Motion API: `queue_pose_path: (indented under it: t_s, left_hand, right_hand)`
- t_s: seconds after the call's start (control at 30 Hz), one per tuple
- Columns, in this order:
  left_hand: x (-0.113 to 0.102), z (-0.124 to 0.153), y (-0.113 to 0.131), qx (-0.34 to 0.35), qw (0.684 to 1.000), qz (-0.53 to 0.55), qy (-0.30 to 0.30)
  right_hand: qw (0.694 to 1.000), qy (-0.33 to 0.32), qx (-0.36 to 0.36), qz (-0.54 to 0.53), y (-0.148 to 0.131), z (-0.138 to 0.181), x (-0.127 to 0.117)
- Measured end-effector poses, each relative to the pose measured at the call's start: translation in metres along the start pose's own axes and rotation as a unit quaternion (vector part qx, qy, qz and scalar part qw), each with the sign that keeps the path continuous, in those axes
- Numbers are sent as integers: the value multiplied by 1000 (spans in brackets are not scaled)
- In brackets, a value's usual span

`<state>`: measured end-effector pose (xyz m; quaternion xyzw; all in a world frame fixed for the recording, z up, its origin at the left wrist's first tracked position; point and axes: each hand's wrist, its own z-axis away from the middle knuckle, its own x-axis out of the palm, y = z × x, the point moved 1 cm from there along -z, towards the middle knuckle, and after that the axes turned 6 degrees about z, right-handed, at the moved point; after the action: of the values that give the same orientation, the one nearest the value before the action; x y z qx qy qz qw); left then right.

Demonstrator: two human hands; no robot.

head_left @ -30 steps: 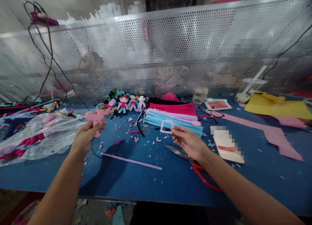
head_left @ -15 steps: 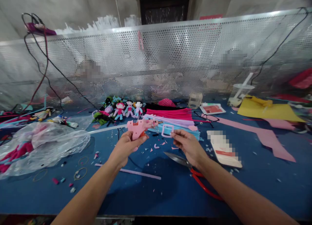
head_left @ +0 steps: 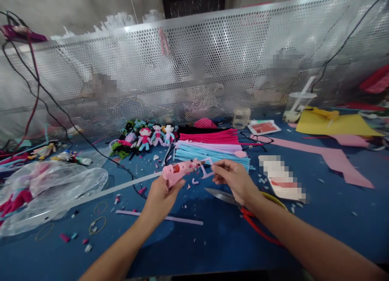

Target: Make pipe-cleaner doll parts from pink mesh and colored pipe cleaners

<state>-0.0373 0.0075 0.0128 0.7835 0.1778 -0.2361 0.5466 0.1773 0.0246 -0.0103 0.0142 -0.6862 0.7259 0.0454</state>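
Note:
My left hand (head_left: 162, 198) is wrapped round a pink hot glue gun (head_left: 179, 171), its nozzle pointing right. A long whitish glue stick (head_left: 127, 183) trails out of its back end. In my right hand (head_left: 232, 177) the fingertips pinch a small pale lilac frame (head_left: 208, 175) bent from a strip. The nozzle tip is at the frame's upper edge; whether they touch I cannot tell. Under my right wrist lie scissors (head_left: 221, 195) with red handles, blades to the left. A loose lilac strip (head_left: 185, 221) lies on the blue table (head_left: 194, 252) below my hands.
Bundles of blue (head_left: 197, 153) and magenta pipe cleaners (head_left: 209, 137) lie behind my hands. Small dolls (head_left: 156, 135) sit left of them, plastic bags (head_left: 60, 187) farther left. A phone-like slab (head_left: 281, 179), pink felt (head_left: 343, 167) and a drink cup (head_left: 299, 106) are rightward. A perforated metal screen (head_left: 182, 70) stands behind.
The glue gun's nozzle has come to the frame's upper edge, and the frame has tilted. The glue stick now slants down to the left. My view has shifted slightly.

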Motion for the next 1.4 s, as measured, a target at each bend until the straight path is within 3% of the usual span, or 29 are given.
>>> queue_pose_path:
  t_s: [0.37, 0.83, 1.4]
  left_hand:
    - [2, 4, 8, 44, 996, -83, 4]
    - [8, 8, 0, 114, 988, -101, 22]
    - [8, 11, 0, 98, 987, -121, 36]
  right_hand:
    - [989, 14, -70, 129, -5, 3, -4]
    - [992, 1, -63, 108, -7, 4, -3]
    - [997, 6, -46, 69, -3, 1, -2]
